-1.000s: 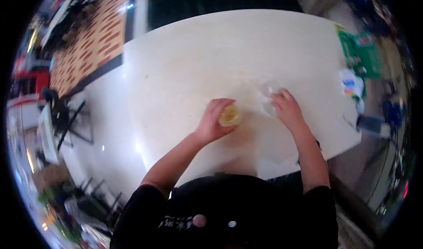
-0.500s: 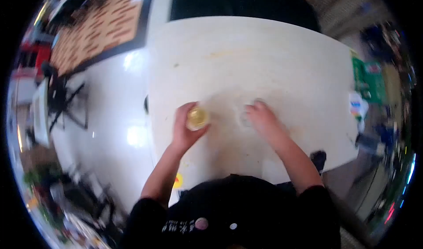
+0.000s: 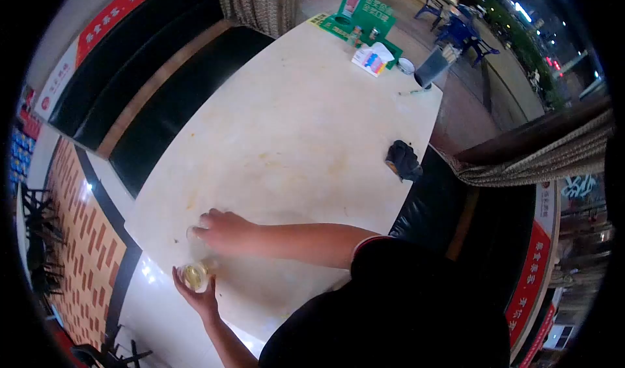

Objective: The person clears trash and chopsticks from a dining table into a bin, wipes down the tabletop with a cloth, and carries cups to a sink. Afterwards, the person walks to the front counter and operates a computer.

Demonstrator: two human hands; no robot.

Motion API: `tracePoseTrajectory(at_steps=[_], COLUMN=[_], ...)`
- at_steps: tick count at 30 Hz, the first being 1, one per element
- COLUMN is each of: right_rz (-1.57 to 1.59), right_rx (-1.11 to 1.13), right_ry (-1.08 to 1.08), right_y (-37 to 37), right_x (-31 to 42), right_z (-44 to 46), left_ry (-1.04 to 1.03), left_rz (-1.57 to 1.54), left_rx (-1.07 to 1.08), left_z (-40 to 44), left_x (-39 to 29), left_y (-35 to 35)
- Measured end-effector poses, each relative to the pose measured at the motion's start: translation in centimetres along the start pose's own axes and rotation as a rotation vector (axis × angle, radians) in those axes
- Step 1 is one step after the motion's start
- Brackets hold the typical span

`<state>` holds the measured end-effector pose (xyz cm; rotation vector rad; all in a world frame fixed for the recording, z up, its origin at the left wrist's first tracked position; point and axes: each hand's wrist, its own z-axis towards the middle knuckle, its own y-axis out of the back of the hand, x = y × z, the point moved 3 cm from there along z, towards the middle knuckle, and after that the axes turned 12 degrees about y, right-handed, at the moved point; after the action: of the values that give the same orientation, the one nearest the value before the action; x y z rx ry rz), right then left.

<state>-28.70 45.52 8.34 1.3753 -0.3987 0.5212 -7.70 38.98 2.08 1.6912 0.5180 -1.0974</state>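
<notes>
My left hand [image 3: 206, 297] is closed round a clear glass [image 3: 193, 276] with pale yellow liquid in it, near the table's left edge. Just beyond it my right hand [image 3: 224, 231] reaches across, its fingers bent and closed on the rim of a second clear glass [image 3: 194, 235]. That glass is faint, and the hand hides part of it; I cannot tell what is inside. Both hands are above the pale, stained tabletop [image 3: 293, 133].
A crumpled dark cloth [image 3: 403, 161] lies near the right edge. A tissue box [image 3: 373, 59], a green stand [image 3: 368, 16] with small bottles and a dark chopstick holder [image 3: 431, 70] stand at the far end. Dark benches [image 3: 189, 101] flank the table.
The view has swung right, bringing the table's far end into sight. My right hand has come closer to my left, still with the clear glass; the left keeps its glass.
</notes>
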Motion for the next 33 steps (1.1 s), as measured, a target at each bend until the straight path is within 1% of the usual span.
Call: tracePoseTrajectory(at_steps=[1,2,3,4,5,6,7,9,10,11,13,15,17,18,19,20,21,23,24,25,26,27,28,29,31,32,33], right_rz=[0.018,0.036,-0.012,-0.036,0.046,-0.038,-0.043,-0.158,-0.154,-0.150,-0.323,-0.543,-0.868,-0.842,-0.837,-0.839,-0.826,-0.501,-0.194,-0.105,0.336,0.498,0.382,0.320,0.339,0.347,0.424], right_rx=[-0.065,-0.128,-0.390,-0.478,-0.465,-0.495,-0.521,-0.591,-0.636,-0.674,-0.763,-0.661,-0.612,-0.610,-0.609,-0.603,-0.599,-0.420,-0.494,-0.675,-0.645,-0.630,-0.521,-0.383,-0.504,-0.509,-0.581], right_ry=[-0.002,-0.003,0.010,-0.025,-0.114,-0.229,-0.317,-0.499,-0.640,-0.776,-0.789,-0.906,-0.964,-0.968,-1.043,-1.113,-1.104,-0.898,-0.829,-0.640,-0.733,-0.508,-0.405,-0.306,-0.117,-0.110,-0.196], right_y=[1.2,2.2,1.5,1.8,3.8,5.4,6.4,9.5,11.4,13.7,17.3,21.4,24.3,24.4,24.6,25.4,26.0,26.2,25.3,25.1,23.2,21.1,22.8,22.0,22.5,23.7,25.7], right_x=[-0.4,-1.0,-3.2,-5.3,-6.6,-7.7,-10.1,-13.9,-15.9,-18.3,-25.0,-32.6,-36.5,-38.5,-40.7,-42.7,-43.8,-45.0,-44.4,-40.7,-38.2,-36.1,-31.4,-29.6,-27.3,-27.6,-28.7], right_z=[-1.8,-3.9,-6.5,-9.5,-12.7,-15.9,-19.5,-26.6,-29.8,-32.8,-38.0,-41.9,-43.4,-44.3,-45.4,-46.3,-46.7,-46.3,-45.5,-42.7,-40.7,-39.1,-36.6,-35.1,-33.4,-33.4,-34.1], left_ry=[-0.010,0.033,0.076,0.041,0.009,-0.055,-0.121,-0.243,-0.296,-0.306,-0.288,-0.327,-0.180,-0.195,-0.155,-0.166,-0.177,-0.271,-0.223,-0.172,-0.074,0.124,0.275,0.426,0.372,0.371,0.369], left_rz=[-0.001,-0.040,-0.076,-0.043,0.023,0.052,0.076,0.188,0.209,0.252,0.264,0.258,0.262,0.250,0.200,0.225,0.250,0.132,0.077,0.023,-0.065,-0.272,-0.387,-0.504,-0.597,-0.588,-0.657], left_rx=[0.008,-0.064,-0.133,-0.177,-0.236,-0.271,-0.302,-0.339,-0.336,-0.331,-0.283,-0.274,-0.228,-0.187,-0.161,-0.124,-0.086,0.026,0.143,0.255,0.444,0.623,0.757,0.890,1.049,1.041,0.952], left_z=[-0.7,-1.6,-2.3,-2.8,-3.4,-3.9,-4.1,-4.8,-5.1,-5.5,-6.2,-7.2,-7.9,-8.3,-8.3,-8.1,-7.7,-6.2,-5.4,-4.6,-4.0,-4.3,-4.6,-4.9,-4.7,-3.8,-2.6], left_x=[-0.4,-0.8,-1.0,-1.4,-1.6,-1.8,-2.5,-6.3,-8.2,-9.8,-11.0,-12.6,-14.1,-16.6,-18.4,-20.4,-22.3,-25.0,-25.9,-26.8,-27.8,-29.3,-30.9,-32.2,-33.5,-33.7,-33.8], left_y=[0.1,0.4,0.9,1.5,2.0,2.7,2.9,2.3,1.5,0.3,-2.0,-6.4,-10.4,-13.3,-15.9,-18.5,-20.8,-25.9,-28.6,-31.6,-35.2,-39.3,-42.7,-45.5,-49.8,-50.5,-51.0])
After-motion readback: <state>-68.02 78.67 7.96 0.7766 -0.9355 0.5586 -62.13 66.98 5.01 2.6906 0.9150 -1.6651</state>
